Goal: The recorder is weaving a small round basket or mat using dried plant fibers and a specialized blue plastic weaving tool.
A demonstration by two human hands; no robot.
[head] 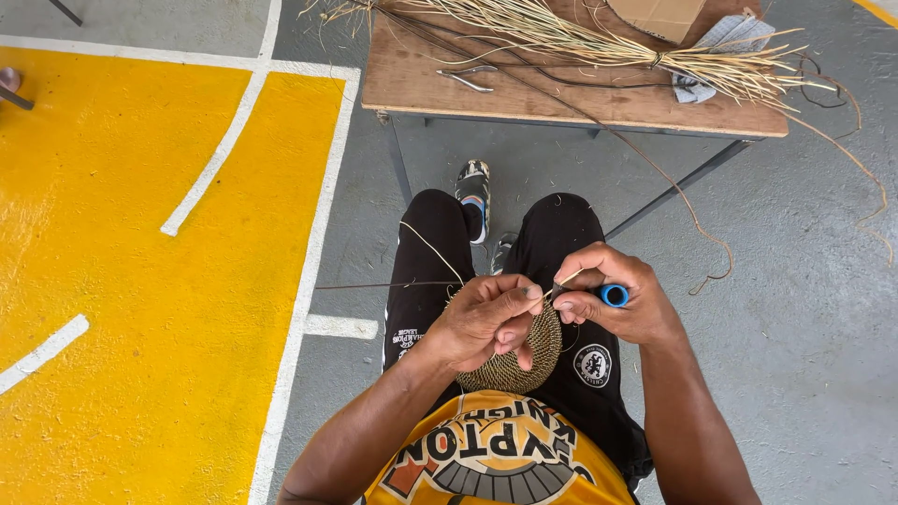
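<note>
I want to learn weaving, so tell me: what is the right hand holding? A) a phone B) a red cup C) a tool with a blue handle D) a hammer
C: the right hand grips a small tool with a blue handle, its tip at the rim of the round woven disc that the left hand holds on the lap.

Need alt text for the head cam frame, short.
Seen from above, a seated person's left hand holds a round coiled woven disc on the lap while the right hand grips a blue-handled tool at its edge. Ahead, a wooden table holds a bundle of dried grass and pliers, on a grey and yellow painted floor.
</note>
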